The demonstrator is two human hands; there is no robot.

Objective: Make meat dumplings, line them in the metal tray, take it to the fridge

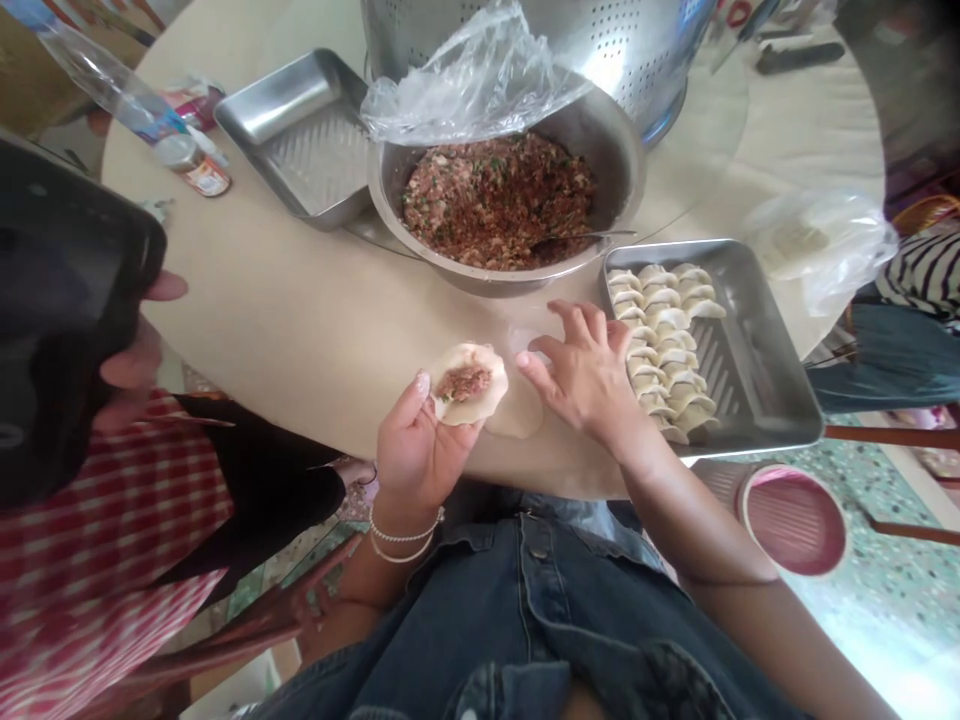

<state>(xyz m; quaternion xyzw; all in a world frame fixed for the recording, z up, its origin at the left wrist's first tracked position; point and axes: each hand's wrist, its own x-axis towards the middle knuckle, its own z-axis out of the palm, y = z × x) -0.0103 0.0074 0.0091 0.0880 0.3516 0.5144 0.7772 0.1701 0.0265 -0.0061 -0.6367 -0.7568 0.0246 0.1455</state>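
Observation:
My left hand cups a round dumpling wrapper with a dab of meat filling in its middle. My right hand hovers just right of it with fingers spread and nothing in it, close to the steel tray of folded dumplings. A big steel bowl of minced meat filling stands behind, with a spoon handle resting in it. A few flat wrappers lie on the table below my hands.
An empty steel tray and a colander with a plastic bag stand at the back. Another person's hand holds a dark phone at left. Bottles lie far left; a pink stool is at right.

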